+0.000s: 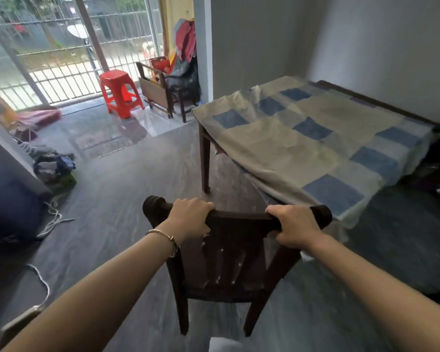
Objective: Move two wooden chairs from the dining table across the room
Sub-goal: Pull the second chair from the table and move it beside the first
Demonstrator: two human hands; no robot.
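Note:
A dark wooden chair stands right in front of me on the grey floor, its back toward me. My left hand grips the left part of the top rail. My right hand grips the right part of the same rail. The dining table, covered with a beige and blue checked cloth, stands just beyond the chair to the right, against the wall. Another wooden chair, piled with bags and clothes, sits far across the room by the pillar.
A red plastic stool stands near the barred glass door at the back. Clothes and a white cord lie on the floor at left beside a dark sofa. Open floor stretches ahead on the left.

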